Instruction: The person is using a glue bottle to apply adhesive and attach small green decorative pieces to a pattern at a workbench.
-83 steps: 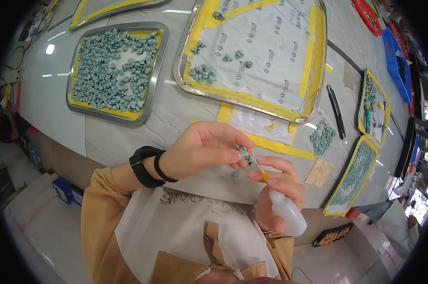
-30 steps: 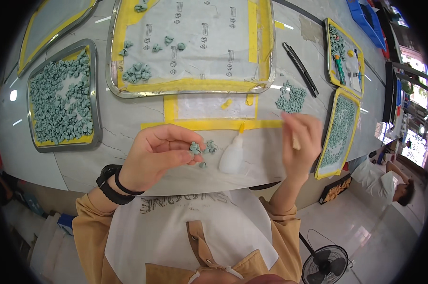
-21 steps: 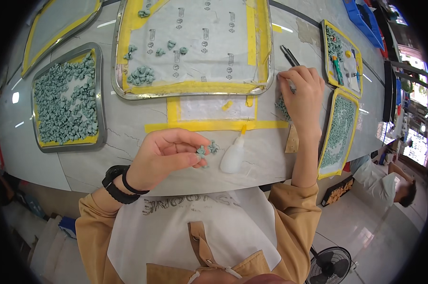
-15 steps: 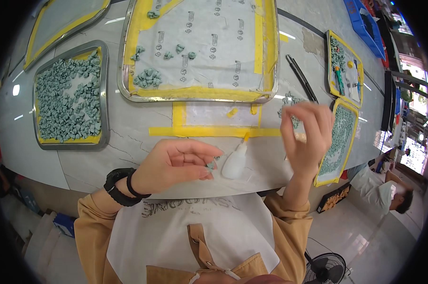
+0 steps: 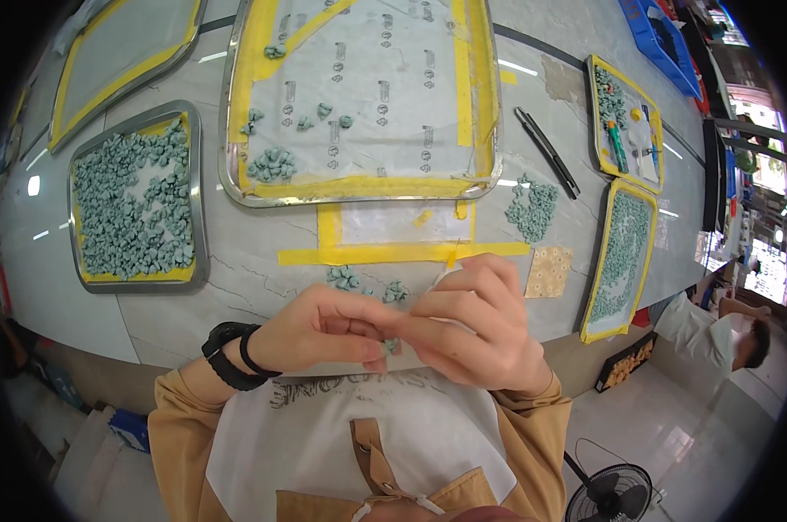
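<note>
My left hand [image 5: 328, 329] holds a small grey-green piece [image 5: 390, 346] between thumb and fingertips, near the table's front edge. My right hand [image 5: 480, 329] is closed, its fingertips meeting those of the left at the piece. Whatever the right fingers pinch is hidden. Just beyond the hands lie small clusters of similar pieces [image 5: 343, 277]. Behind the right hand stands a white squeeze bottle, mostly covered, with its yellow tip [image 5: 452, 256] showing. A loose pile of tiny green pieces [image 5: 532, 209] lies farther right, above a patterned tan square [image 5: 548, 271].
Ahead is a large paper-lined tray [image 5: 367, 198] edged with yellow tape. At left, a metal tray [image 5: 200, 235] holds many green pieces. Two smaller trays, one with small green pieces [image 5: 624, 244], stand at right near black pens [image 5: 547, 152]. A person [image 5: 706, 331] is beyond.
My right hand has come left and down from above the patterned square to meet the left hand's fingertips. The right hand now covers most of the bottle.
</note>
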Demonstrator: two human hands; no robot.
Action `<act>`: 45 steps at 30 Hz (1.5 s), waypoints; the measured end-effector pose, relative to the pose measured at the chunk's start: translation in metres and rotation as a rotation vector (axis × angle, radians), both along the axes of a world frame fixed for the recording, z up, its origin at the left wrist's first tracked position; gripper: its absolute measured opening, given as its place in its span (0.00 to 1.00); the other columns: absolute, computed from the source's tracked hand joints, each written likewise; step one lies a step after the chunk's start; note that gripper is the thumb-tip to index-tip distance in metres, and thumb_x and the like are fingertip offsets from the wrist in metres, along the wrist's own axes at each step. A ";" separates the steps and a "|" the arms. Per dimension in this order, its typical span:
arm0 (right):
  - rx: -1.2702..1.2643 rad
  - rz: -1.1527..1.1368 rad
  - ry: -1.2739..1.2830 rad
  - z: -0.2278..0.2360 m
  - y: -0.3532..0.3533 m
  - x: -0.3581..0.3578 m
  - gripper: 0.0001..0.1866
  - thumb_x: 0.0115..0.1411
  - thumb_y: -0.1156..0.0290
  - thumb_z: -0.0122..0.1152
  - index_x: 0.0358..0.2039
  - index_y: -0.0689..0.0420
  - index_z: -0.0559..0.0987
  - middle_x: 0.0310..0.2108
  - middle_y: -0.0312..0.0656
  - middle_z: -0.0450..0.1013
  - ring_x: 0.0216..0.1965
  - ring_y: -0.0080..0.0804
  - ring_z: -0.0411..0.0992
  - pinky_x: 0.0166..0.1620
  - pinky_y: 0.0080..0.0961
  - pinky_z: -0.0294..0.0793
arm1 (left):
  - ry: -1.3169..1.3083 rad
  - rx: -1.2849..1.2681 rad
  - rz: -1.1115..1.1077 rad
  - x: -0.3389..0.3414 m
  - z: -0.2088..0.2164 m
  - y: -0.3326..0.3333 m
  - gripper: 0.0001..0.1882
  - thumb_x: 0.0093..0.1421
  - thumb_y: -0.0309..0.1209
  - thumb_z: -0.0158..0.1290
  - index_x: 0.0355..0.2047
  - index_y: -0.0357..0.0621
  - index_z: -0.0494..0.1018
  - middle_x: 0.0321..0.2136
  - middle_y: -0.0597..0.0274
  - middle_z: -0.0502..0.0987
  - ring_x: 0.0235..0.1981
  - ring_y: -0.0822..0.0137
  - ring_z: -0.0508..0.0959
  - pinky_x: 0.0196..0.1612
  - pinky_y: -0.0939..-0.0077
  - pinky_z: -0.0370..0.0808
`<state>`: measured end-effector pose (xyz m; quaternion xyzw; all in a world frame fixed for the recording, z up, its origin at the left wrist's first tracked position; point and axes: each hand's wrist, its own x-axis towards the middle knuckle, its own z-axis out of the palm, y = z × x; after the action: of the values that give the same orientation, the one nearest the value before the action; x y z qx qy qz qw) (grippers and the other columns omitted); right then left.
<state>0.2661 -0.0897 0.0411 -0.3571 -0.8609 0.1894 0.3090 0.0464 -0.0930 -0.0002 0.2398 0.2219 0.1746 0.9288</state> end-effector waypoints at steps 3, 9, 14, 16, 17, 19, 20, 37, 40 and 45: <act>-0.100 -0.010 0.077 -0.004 0.003 0.001 0.13 0.35 0.76 0.66 0.26 0.54 0.79 0.27 0.32 0.71 0.27 0.31 0.67 0.37 0.30 0.64 | 0.029 0.094 0.050 0.002 -0.002 -0.002 0.17 0.57 0.17 0.51 0.49 0.29 0.69 0.42 0.54 0.72 0.44 0.66 0.75 0.43 0.72 0.78; -0.226 -0.116 0.165 -0.008 -0.004 -0.016 0.10 0.39 0.80 0.64 0.25 0.57 0.75 0.26 0.38 0.70 0.29 0.34 0.66 0.36 0.29 0.63 | 0.053 0.256 0.201 0.000 0.002 0.001 0.17 0.57 0.14 0.50 0.48 0.29 0.70 0.43 0.52 0.71 0.43 0.66 0.75 0.45 0.71 0.78; -0.259 -0.194 0.161 -0.014 -0.005 -0.026 0.10 0.40 0.83 0.62 0.26 0.59 0.74 0.28 0.41 0.70 0.31 0.35 0.66 0.36 0.27 0.63 | 0.051 0.171 0.322 -0.002 0.001 -0.004 0.16 0.57 0.14 0.50 0.47 0.29 0.70 0.43 0.52 0.71 0.41 0.67 0.75 0.45 0.72 0.78; -0.245 -0.194 0.163 -0.016 -0.005 -0.025 0.11 0.39 0.84 0.62 0.26 0.60 0.74 0.28 0.41 0.70 0.31 0.35 0.66 0.36 0.26 0.63 | 0.090 0.254 0.347 0.001 -0.001 -0.005 0.15 0.58 0.16 0.51 0.46 0.32 0.71 0.41 0.57 0.75 0.40 0.69 0.77 0.44 0.76 0.76; -0.245 -0.191 0.161 -0.016 -0.005 -0.023 0.11 0.39 0.84 0.62 0.26 0.60 0.74 0.28 0.41 0.70 0.31 0.35 0.66 0.36 0.26 0.63 | 0.089 0.254 0.351 0.001 -0.001 -0.006 0.15 0.58 0.16 0.51 0.46 0.32 0.71 0.41 0.57 0.75 0.40 0.69 0.77 0.44 0.76 0.76; -0.264 -0.257 0.162 -0.017 -0.002 -0.015 0.12 0.41 0.80 0.66 0.28 0.55 0.76 0.27 0.37 0.69 0.30 0.35 0.65 0.36 0.29 0.61 | 0.258 0.404 0.290 0.001 0.002 -0.005 0.15 0.57 0.14 0.49 0.47 0.29 0.69 0.42 0.52 0.72 0.40 0.69 0.75 0.43 0.74 0.77; -0.263 -0.256 0.159 -0.020 0.003 -0.009 0.12 0.41 0.80 0.66 0.28 0.55 0.76 0.27 0.37 0.69 0.30 0.35 0.65 0.36 0.29 0.61 | 0.255 0.403 0.292 -0.002 0.005 -0.002 0.15 0.57 0.14 0.49 0.47 0.29 0.69 0.42 0.52 0.72 0.40 0.69 0.75 0.43 0.74 0.77; 0.044 -0.079 -0.249 -0.041 0.014 -0.016 0.12 0.36 0.75 0.65 0.24 0.55 0.74 0.30 0.33 0.67 0.32 0.32 0.65 0.42 0.33 0.61 | 0.402 0.335 0.515 -0.005 0.003 0.005 0.17 0.58 0.18 0.49 0.49 0.32 0.67 0.40 0.56 0.73 0.37 0.72 0.76 0.40 0.79 0.74; -0.053 -0.085 -0.014 -0.024 0.011 -0.008 0.15 0.35 0.79 0.66 0.27 0.54 0.76 0.28 0.35 0.69 0.30 0.33 0.66 0.38 0.30 0.61 | 0.473 0.573 0.261 -0.004 0.000 0.003 0.18 0.57 0.17 0.51 0.49 0.33 0.70 0.41 0.57 0.73 0.39 0.73 0.76 0.41 0.80 0.74; -0.132 -0.031 0.054 -0.028 0.011 -0.010 0.14 0.37 0.79 0.67 0.27 0.55 0.75 0.27 0.35 0.69 0.29 0.33 0.66 0.36 0.29 0.61 | 0.338 0.436 0.209 -0.001 -0.003 -0.003 0.17 0.55 0.16 0.53 0.47 0.35 0.72 0.40 0.58 0.74 0.39 0.74 0.75 0.41 0.80 0.74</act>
<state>0.2557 -0.0790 0.0126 -0.3848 -0.8322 0.2506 0.3108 0.0455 -0.0956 -0.0030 0.4351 0.3543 0.2704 0.7823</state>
